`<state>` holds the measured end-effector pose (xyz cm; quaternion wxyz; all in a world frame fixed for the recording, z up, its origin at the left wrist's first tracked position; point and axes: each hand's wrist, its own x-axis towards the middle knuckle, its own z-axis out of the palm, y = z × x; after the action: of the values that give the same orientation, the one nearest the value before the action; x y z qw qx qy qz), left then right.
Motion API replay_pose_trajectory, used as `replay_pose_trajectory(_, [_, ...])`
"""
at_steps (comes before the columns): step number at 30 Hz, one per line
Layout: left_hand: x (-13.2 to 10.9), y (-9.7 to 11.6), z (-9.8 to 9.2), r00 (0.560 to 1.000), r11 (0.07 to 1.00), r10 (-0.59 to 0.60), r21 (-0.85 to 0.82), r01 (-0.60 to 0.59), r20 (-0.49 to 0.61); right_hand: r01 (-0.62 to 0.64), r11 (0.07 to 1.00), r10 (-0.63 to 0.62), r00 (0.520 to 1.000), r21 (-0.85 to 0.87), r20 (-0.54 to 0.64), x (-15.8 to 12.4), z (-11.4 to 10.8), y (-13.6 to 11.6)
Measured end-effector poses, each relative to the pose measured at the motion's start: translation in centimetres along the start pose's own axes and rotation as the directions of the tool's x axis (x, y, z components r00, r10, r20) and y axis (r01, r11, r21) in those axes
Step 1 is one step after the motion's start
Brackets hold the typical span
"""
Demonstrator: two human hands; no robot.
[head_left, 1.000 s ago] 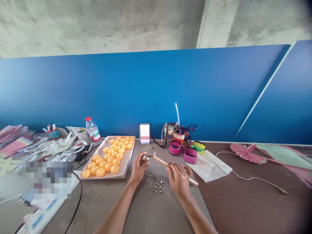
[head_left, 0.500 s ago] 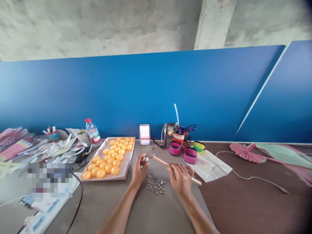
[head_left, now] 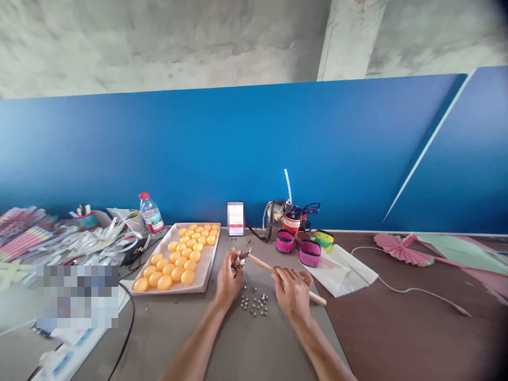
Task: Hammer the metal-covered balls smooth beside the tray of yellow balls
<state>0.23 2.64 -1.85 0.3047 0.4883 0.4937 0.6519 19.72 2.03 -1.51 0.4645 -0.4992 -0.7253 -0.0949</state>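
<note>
My left hand (head_left: 229, 279) is closed around a shiny metallic object (head_left: 238, 262), partly hidden by the fingers. My right hand (head_left: 294, 291) grips a pale wooden stick (head_left: 264, 264), whose far end meets a small dark tip (head_left: 245, 255) at the object in my left hand. Several small silver balls (head_left: 260, 304) lie on the grey mat (head_left: 254, 349) between my forearms. Small dark bits are scattered on the mat beyond my hands.
At left, a shallow tray (head_left: 204, 283) holds several orange balls, with a bottle (head_left: 151, 214) behind it. Upright phone (head_left: 236, 218) stands at the back. Magenta bands (head_left: 309, 254), white paper (head_left: 337, 278) and a pink fan (head_left: 405, 250) lie right. Strips and cables clutter the far left.
My left hand has turned slightly around the metallic object. The stick's tip has shifted a little left, closer against that object. My right hand has moved slightly left.
</note>
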Motion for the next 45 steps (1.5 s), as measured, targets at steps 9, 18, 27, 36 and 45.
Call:
replay_pose_trajectory(9, [0.0, -0.6, -0.2, 1.0, 0.996, 0.019, 0.093, -0.02, 0.015, -0.004, 0.999, 0.003, 1.0, 0.032, 0.018, 0.3, -0.3, -0.5])
replay_pose_trajectory(18, [0.3, -0.1, -0.1, 0.992, 0.998, -0.053, -0.033, 0.049, -0.115, -0.037, 0.999, 0.038, 0.999, 0.03, -0.033, 0.2, -0.6, -0.2])
replay_pose_trajectory(27, [1.9, 0.3, -1.7, 0.852, 0.492, -0.507, -0.768, 0.41, 0.13, -0.015, 0.997, 0.013, 1.0, 0.078, 0.026, -0.2, -0.2, -0.8])
replay_pose_trajectory(36, [1.7, 0.4, -1.1, 0.861, 0.476, -0.483, -0.776, 0.413, 0.162, 0.005, 0.993, -0.011, 0.999, 0.12, 0.051, -0.1, -0.4, -1.3])
replay_pose_trajectory(45, [1.9, 0.1, -0.9, 0.805, 0.436, -0.571, -0.773, 0.462, 0.159, -0.019, 0.99, 0.01, 0.998, 0.143, 0.065, -0.3, -0.2, -1.2])
